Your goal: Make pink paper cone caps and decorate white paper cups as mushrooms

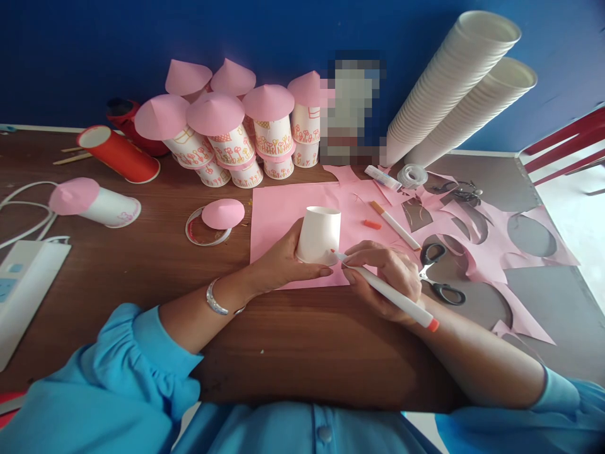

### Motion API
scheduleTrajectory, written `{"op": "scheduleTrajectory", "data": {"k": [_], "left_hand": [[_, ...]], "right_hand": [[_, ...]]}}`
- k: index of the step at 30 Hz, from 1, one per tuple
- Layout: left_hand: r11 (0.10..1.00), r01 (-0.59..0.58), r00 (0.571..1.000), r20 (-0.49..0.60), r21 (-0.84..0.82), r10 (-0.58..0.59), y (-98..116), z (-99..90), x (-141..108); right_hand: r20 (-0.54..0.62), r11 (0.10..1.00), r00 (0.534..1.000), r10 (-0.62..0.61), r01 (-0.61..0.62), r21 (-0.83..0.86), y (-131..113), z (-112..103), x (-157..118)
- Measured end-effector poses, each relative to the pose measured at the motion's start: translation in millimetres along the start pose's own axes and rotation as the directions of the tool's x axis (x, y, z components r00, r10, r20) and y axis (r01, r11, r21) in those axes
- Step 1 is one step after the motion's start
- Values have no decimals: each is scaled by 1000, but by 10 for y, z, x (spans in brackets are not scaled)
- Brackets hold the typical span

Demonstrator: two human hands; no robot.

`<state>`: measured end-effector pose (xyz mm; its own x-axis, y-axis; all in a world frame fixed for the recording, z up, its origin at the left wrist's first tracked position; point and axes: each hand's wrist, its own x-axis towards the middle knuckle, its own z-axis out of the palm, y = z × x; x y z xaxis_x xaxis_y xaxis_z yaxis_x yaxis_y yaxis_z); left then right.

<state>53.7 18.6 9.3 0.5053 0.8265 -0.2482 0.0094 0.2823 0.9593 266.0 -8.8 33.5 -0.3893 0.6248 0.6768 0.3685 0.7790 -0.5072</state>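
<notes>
A plain white paper cup (319,233) is upside down in my left hand (288,255), the thumb along its lower rim and the fingers behind it. My right hand (385,277) grips a white marker (401,304) with an orange end. The marker's tip meets the cup's lower right side, where a small orange mark or the tip itself shows. Under both lies a pink paper sheet (293,202). On that sheet rest an orange marker cap (372,224) and a second marker (394,225) with a tan end. Black-handled scissors (432,274) lie just beyond my right hand.
Decorated cup towers with pink cone roofs (217,113) stand along the blue wall. Tall stacks of cups (454,82) lean at the right. Pink paper scraps (491,252), a tape roll (225,238) with a pink cone, a red cup (118,154) and a power strip (33,296) surround the workspace.
</notes>
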Motion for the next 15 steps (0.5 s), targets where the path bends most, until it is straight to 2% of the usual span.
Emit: {"op": "scheduleTrajectory", "data": {"k": [15], "left_hand": [[1000,-20,1000,19,18,19,-10,1,-2]], "right_hand": [[-3,1000,1000,2,-2,1,15,27,-13]]}}
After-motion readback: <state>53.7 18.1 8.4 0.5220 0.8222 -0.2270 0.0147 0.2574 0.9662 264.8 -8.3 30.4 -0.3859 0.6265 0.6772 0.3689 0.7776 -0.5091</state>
